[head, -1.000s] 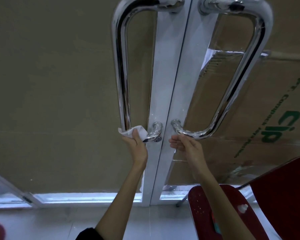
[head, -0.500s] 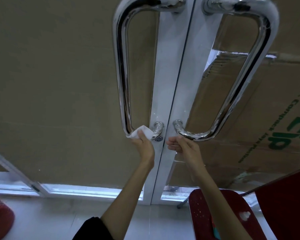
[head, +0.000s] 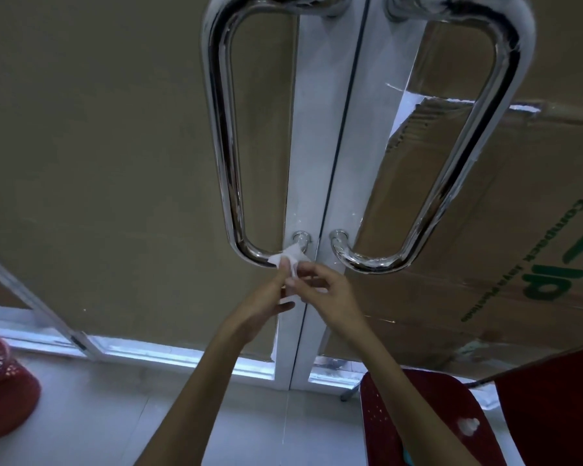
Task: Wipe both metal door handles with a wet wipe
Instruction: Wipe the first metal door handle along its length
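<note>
Two long chrome loop handles are fixed to a white-framed double door: the left handle and the right handle. A small white wet wipe lies against the bottom bend of the left handle, close to its lower mount. My left hand holds the wipe from below with its fingers stretched up. My right hand has come in beside it and pinches the wipe's lower part, just under the gap between the doors.
A red plastic chair stands at the lower right with a crumpled white wipe on its seat. A red mesh basket sits on the floor at the lower left. Cardboard with green print covers the right door glass.
My right hand let go of the right handle's lower end and moved left to the wipe. My left hand slid the wipe along the left handle's bottom bend towards the mount.
</note>
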A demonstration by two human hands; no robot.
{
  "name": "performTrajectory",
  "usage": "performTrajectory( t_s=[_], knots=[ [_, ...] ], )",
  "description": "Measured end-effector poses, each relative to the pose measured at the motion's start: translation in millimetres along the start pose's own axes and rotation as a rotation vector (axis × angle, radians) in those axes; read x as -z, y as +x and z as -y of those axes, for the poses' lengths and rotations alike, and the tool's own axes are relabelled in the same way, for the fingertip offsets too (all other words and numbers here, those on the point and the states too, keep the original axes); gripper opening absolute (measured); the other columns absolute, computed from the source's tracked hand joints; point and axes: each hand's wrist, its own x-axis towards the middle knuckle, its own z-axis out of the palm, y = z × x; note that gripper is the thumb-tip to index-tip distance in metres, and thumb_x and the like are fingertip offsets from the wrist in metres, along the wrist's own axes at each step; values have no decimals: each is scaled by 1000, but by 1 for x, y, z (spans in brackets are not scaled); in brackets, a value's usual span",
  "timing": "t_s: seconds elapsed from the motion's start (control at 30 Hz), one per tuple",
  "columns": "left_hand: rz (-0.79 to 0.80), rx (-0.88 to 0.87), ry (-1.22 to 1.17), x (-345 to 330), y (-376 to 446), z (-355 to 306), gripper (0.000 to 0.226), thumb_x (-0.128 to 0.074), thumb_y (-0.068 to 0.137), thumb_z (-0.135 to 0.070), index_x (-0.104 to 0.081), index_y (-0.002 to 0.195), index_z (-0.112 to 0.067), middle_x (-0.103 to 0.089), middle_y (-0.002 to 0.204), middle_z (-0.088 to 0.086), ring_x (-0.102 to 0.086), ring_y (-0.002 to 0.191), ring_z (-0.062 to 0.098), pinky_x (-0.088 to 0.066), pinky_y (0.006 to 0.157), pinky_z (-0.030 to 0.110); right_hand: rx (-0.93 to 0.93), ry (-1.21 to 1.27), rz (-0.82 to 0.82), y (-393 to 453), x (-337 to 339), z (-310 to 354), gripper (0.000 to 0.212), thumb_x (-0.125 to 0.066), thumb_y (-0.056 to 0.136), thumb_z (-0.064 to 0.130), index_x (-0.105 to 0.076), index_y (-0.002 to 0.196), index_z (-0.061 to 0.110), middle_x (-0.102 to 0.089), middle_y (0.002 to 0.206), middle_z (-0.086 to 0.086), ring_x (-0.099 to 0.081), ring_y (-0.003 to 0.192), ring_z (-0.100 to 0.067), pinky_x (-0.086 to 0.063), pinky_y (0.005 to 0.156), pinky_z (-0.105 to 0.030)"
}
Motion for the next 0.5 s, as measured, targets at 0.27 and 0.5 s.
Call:
performTrajectory(
  t_s=[0.27, 0.5],
  knots=[
    [-206, 21, -30, 48, -18, -13, 44, -36, 96, -50, -63, 116, -22, -62, 124, -1, -60, 107, 15, -46, 91, 29, 63, 155, -139, 44, -8, 17, 16, -63, 85, -1, -59, 80, 13, -65, 86, -8, -63, 76, -16, -55, 64, -23],
    [-422, -278, 96, 88, -2, -19, 45, -51, 95, -33, -41, 139, -30, -50, 131, -12, -53, 115, 4, -42, 93, 24, 296, -431, -4, 72, -79, 15, 29, -43, 99, 26, -65, 110, 9, -69, 83, -15, -61, 86, -32, -41, 94, -36]
  ],
)
